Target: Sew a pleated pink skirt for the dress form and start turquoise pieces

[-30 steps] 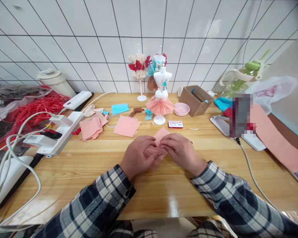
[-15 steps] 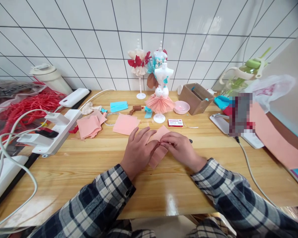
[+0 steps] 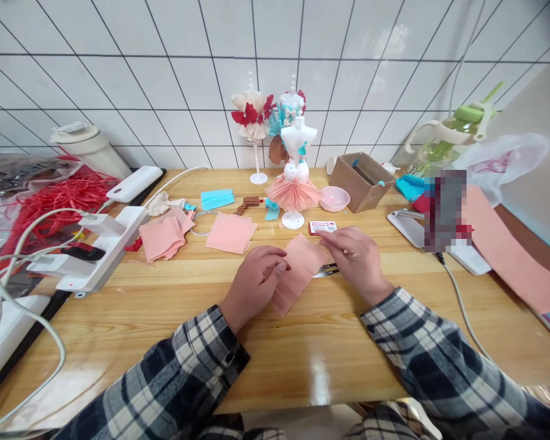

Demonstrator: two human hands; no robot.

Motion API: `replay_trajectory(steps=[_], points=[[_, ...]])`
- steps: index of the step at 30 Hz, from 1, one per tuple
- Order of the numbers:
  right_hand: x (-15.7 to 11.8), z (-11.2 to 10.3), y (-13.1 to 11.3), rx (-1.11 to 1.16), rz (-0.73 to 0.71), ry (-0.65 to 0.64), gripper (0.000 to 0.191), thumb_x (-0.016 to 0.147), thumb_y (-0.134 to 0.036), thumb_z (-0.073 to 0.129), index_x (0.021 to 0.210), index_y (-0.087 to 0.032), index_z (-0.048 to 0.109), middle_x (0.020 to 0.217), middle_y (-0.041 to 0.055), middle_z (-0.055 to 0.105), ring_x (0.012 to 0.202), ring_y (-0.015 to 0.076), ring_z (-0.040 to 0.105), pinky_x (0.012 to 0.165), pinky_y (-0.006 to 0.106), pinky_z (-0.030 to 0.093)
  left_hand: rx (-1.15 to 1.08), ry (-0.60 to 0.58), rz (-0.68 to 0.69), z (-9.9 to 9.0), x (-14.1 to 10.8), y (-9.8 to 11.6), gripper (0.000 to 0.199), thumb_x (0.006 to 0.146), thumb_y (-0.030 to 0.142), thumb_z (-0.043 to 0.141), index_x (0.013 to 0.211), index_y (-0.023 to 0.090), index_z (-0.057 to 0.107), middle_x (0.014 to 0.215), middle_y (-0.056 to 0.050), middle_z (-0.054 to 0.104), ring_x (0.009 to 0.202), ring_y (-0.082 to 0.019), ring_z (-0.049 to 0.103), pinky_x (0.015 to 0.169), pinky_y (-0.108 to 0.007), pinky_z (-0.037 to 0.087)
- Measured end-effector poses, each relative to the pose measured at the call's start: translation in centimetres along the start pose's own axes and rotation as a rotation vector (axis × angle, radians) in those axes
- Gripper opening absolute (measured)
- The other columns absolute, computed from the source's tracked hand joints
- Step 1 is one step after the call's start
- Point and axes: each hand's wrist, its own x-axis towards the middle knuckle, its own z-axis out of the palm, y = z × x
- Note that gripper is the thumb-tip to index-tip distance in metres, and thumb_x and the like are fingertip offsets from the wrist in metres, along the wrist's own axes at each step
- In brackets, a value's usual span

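A peach-pink piece of cloth (image 3: 297,269) with a zigzag edge lies in front of me. My left hand (image 3: 256,282) is closed at its left edge, thumb against curled fingers, gripping the cloth. To the right of the cloth, my right hand (image 3: 355,260) pinches thumb and forefinger together just below a small red-and-white box (image 3: 322,228). Whatever is in that pinch is too small to make out. Partly under the cloth, a metal tool with black handles (image 3: 327,271), like small scissors, shows. Behind stands a white mini dress form (image 3: 297,137) wearing a pleated pink skirt (image 3: 293,192).
Stacked pink cloth squares (image 3: 165,235) and another pink square (image 3: 231,233) lie left. A pink bowl (image 3: 334,198) and cardboard box (image 3: 362,183) stand behind right. Far left is a power strip (image 3: 105,244) with cables; a phone-like white device (image 3: 406,229) lies right.
My hands were together over the cloth; the right has moved up and right, away from the left. My left fingers have curled in, and the black-handled tool is uncovered.
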Motion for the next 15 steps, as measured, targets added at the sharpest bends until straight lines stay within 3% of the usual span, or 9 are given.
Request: replay_trajectory(steps=[2,4,7,10,15], points=[[0.7,-0.1,2.1,-0.114,0.080,0.065,0.029,0.089,-0.030,0.055,0.114,-0.024,0.067,0.087,0.0048,0.072,0.083,0.0215,0.061,0.078,0.036,0.047,0.068,-0.073,0.050,0.3,1.8,0.6,0.017,0.089,0.026,0.051,0.094,0.019,0.066,0.109,-0.008,0.067,0.104,-0.025,0.059,0.094,-0.041,0.044],[1.3,0.0,4.0,-0.188,0.118,0.060,0.027,0.087,-0.031,0.056,0.110,-0.023,0.069,0.086,0.0045,0.072,0.082,0.0224,0.060,0.078,0.037,0.046,0.129,-0.133,0.141,1.0,3.9,1.1,0.011,0.086,0.025,0.055,0.089,0.018,0.063,0.109,-0.009,0.067,0.104,-0.026,0.059,0.094,-0.042,0.044],[1.6,0.2,5.7,-0.233,0.069,0.001,0.021,0.088,-0.031,0.055,0.093,-0.023,0.073,0.087,0.0044,0.073,0.081,0.0218,0.061,0.078,0.036,0.045,0.202,-0.082,0.232,2.6,6.9,0.9,0.004,0.081,0.021,0.060,0.080,0.019,0.057,0.116,-0.012,0.064,0.113,-0.028,0.055,0.098,-0.045,0.042],[1.5,0.5,6.0,-0.238,0.026,0.010,0.020,0.089,-0.029,0.054,0.093,-0.022,0.073,0.089,0.0036,0.073,0.082,0.0205,0.060,0.080,0.034,0.045,0.235,-0.113,0.323,4.5,8.4,-0.2,0.003,0.081,0.019,0.059,0.082,0.018,0.057,0.131,-0.015,0.055,0.126,-0.029,0.045,0.107,-0.046,0.034],[1.5,1.4,5.8,-0.274,0.036,-0.002,0.018,0.089,-0.027,0.055,0.093,-0.021,0.072,0.088,0.0033,0.073,0.082,0.0199,0.058,0.079,0.032,0.044,0.240,-0.131,0.246,6.0,8.3,-1.4,0.037,0.085,0.018,0.051,0.121,0.011,0.049,0.129,-0.017,0.056,0.123,-0.025,0.048,0.107,-0.045,0.034]])
